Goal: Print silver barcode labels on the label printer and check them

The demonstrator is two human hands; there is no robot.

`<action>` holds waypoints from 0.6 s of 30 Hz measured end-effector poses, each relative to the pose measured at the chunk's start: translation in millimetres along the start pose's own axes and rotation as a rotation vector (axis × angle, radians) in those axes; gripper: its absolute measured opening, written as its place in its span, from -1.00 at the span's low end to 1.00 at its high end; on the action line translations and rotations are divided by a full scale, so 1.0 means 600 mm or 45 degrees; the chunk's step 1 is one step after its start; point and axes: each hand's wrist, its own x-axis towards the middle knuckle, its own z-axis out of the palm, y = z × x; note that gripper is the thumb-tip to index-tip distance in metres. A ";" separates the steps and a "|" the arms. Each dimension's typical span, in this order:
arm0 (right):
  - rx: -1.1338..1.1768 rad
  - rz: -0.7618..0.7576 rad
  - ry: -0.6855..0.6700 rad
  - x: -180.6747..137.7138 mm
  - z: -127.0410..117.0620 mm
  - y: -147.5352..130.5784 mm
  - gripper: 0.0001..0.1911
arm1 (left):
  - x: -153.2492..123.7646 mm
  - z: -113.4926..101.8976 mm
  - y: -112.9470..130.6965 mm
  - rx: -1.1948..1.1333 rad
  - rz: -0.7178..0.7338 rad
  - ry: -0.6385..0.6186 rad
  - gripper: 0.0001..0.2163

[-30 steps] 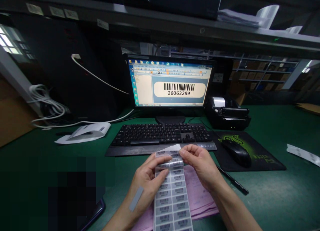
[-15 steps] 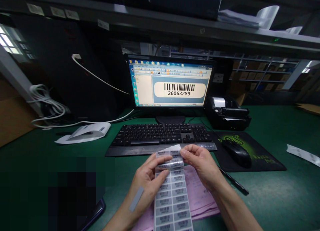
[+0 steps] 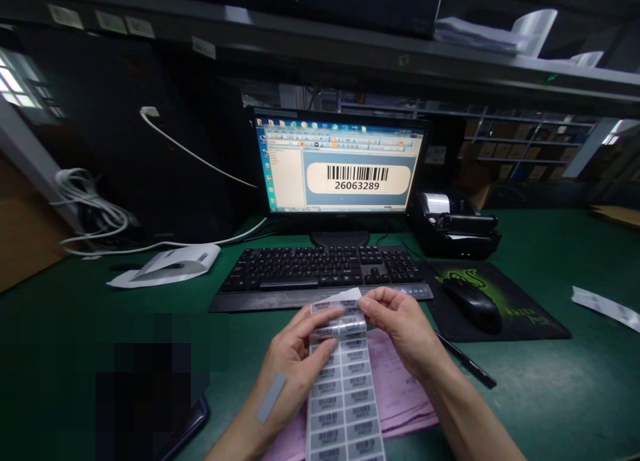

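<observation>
A long strip of silver barcode labels (image 3: 345, 401), set in two columns, runs from the bottom edge up toward the keyboard. My left hand (image 3: 295, 354) grips its left side, with the fingers over the front near the top. A plain grey label is stuck on the back of this hand. At the strip's upper right corner, my right hand (image 3: 395, 318) pinches the edge between thumb and forefinger. Beneath the strip lie pink sheets (image 3: 400, 394), partly covered by it and by my hands.
Behind my hands are a black keyboard (image 3: 320, 268) and a monitor (image 3: 345, 168) showing a barcode. A label printer (image 3: 455, 228), a mouse (image 3: 473, 304) on its mat and a pen (image 3: 467, 361) are to the right. White paper (image 3: 170, 264) and cables (image 3: 95, 201) lie left.
Both hands keep the same grip on the label strip. The whole view has shifted very slightly; nothing else visibly differs.
</observation>
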 end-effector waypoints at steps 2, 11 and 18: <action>-0.013 -0.007 0.006 0.000 -0.001 0.000 -0.70 | 0.000 0.000 0.000 -0.009 -0.008 0.000 -0.73; 0.001 0.001 0.004 0.001 0.002 -0.001 -0.70 | 0.002 -0.001 0.004 0.062 0.017 0.027 -0.72; 0.035 0.011 -0.048 -0.002 -0.003 0.000 -0.70 | 0.003 0.000 0.002 0.053 0.024 0.035 -0.75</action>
